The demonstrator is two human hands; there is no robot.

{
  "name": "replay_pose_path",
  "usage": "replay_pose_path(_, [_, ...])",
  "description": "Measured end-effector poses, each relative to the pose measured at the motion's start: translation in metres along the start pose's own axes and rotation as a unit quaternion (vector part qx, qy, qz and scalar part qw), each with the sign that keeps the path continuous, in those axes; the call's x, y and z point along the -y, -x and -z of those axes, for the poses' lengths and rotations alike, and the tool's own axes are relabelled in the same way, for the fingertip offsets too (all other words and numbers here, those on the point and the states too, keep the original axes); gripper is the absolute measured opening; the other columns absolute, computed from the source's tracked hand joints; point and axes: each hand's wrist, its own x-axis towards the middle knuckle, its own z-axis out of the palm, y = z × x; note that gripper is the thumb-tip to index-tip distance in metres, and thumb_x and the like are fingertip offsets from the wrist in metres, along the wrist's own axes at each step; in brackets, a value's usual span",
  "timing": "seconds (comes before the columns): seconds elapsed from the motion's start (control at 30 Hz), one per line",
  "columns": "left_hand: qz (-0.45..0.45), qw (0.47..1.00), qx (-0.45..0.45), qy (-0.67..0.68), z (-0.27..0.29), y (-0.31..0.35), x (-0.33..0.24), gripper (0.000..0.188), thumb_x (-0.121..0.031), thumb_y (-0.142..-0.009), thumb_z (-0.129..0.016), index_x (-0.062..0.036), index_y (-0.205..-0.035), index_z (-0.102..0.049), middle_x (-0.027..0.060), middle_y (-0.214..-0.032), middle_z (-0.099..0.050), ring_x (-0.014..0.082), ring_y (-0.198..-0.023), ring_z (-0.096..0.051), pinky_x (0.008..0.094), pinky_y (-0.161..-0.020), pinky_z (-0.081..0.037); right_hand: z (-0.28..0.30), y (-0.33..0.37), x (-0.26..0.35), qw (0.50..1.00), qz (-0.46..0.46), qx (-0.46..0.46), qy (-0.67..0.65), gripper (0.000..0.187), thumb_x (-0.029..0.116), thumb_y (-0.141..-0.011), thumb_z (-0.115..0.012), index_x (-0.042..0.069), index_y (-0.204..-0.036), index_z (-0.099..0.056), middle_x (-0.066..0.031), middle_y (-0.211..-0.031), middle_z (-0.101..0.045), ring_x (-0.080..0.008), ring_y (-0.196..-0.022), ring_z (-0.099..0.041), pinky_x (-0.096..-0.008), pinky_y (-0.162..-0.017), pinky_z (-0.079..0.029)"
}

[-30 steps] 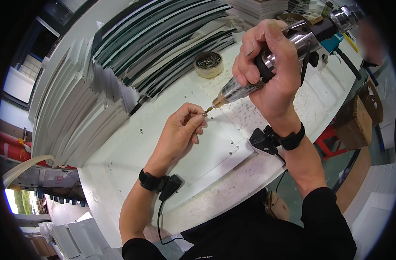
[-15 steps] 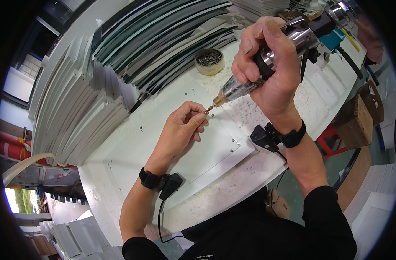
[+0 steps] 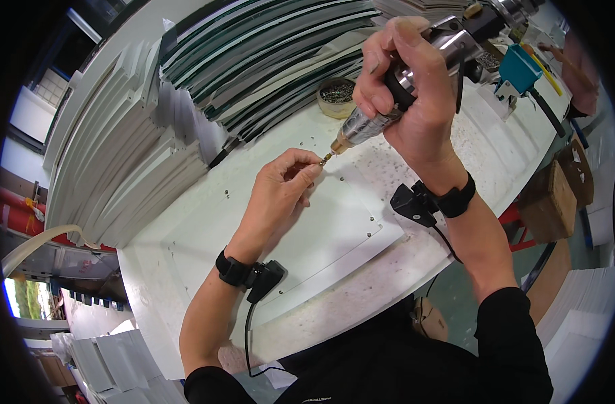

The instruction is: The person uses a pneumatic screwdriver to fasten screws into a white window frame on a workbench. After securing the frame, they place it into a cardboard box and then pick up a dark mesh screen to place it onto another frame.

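Observation:
My right hand [image 3: 422, 101] is wrapped round a silver power screwdriver [image 3: 367, 125] with a brass-coloured nose, tilted down to the left. Its thin bit meets the fingertips of my left hand [image 3: 275, 192], just above a flat white panel [image 3: 314, 232]. Thumb and forefinger of that hand pinch a small screw [image 3: 321, 163] at the bit's tip, its form mostly hidden by the fingers. Several small screws or fasteners dot the panel, one of them [image 3: 341, 179] just right of the bit, others near its right corner.
Behind the panel stands a round tub [image 3: 336, 99] of small screws. Stacked dark and grey sheets [image 3: 274, 67] fill the back; white bent panels [image 3: 112, 148] pile up at left. A teal tool [image 3: 520, 69] lies at the right, near another person's arm [image 3: 577, 74].
Both hands, with the screwdriver and screw between them, have shifted slightly left and away over the panel. The whole view has moved a little as well.

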Motion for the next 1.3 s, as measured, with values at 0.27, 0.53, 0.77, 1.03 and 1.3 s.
replay_pose_path(0.27, [-0.115,0.98,-0.074,-0.147,0.02,-0.027,0.012,0.02,-0.013,-0.097,-0.068,0.0027,-0.109,-0.072,0.0065,-0.096,-0.067,0.0139,-0.08,-0.059,0.0292,-0.076,-0.051,-0.036,-0.038,-0.031,0.991,-0.049,0.08,0.093,0.032,0.028,-0.104,-0.063,0.009,-0.079,-0.059,0.003,-0.061,-0.052,-0.0056,-0.049,-0.049,-0.0235,-0.044,-0.038])
replay_pose_path(0.53, [-0.143,0.969,-0.069,-0.191,0.019,-0.044,0.021,0.023,-0.012,-0.096,-0.065,0.0009,-0.113,-0.075,0.0123,-0.103,-0.068,0.022,-0.086,-0.064,0.0316,-0.081,-0.05,-0.036,-0.047,-0.04,0.979,-0.1,0.081,0.158,0.034,0.029,-0.101,-0.067,0.009,-0.075,-0.059,0.003,-0.058,-0.053,-0.006,-0.048,-0.049,-0.0246,-0.043,-0.038])
replay_pose_path(0.77, [-0.154,0.95,-0.06,-0.265,0.023,-0.048,0.023,0.023,-0.011,-0.098,-0.064,0.0016,-0.114,-0.075,0.0109,-0.104,-0.07,0.0201,-0.089,-0.066,0.0303,-0.083,-0.051,-0.027,-0.044,-0.062,0.977,-0.041,0.073,0.197,0.029,0.032,-0.1,-0.066,0.009,-0.083,-0.058,-0.0008,-0.068,-0.057,-0.0079,-0.052,-0.051,-0.0255,-0.047,-0.042])
replay_pose_path(1.03, [-0.121,0.973,-0.076,-0.179,0.025,-0.044,0.028,0.026,-0.016,-0.101,-0.057,-0.0001,-0.118,-0.068,0.0136,-0.099,-0.071,0.022,-0.087,-0.067,0.0338,-0.08,-0.052,-0.025,-0.047,-0.073,0.974,-0.064,0.115,0.183,0.041,0.034,-0.096,-0.069,0.007,-0.066,-0.06,0.0017,-0.056,-0.056,-0.0065,-0.048,-0.051,-0.025,-0.046,-0.041])
replay_pose_path(1.3, [-0.086,0.986,-0.084,-0.119,0.026,-0.035,0.025,0.027,-0.016,-0.102,-0.054,0.0003,-0.123,-0.06,0.0116,-0.096,-0.069,0.0175,-0.082,-0.064,0.0318,-0.079,-0.052,-0.034,-0.043,-0.08,0.962,-0.094,0.175,0.188,0.033,0.03,-0.096,-0.073,0.009,-0.072,-0.062,0.0021,-0.057,-0.056,-0.0053,-0.047,-0.048,-0.0242,-0.046,-0.039])
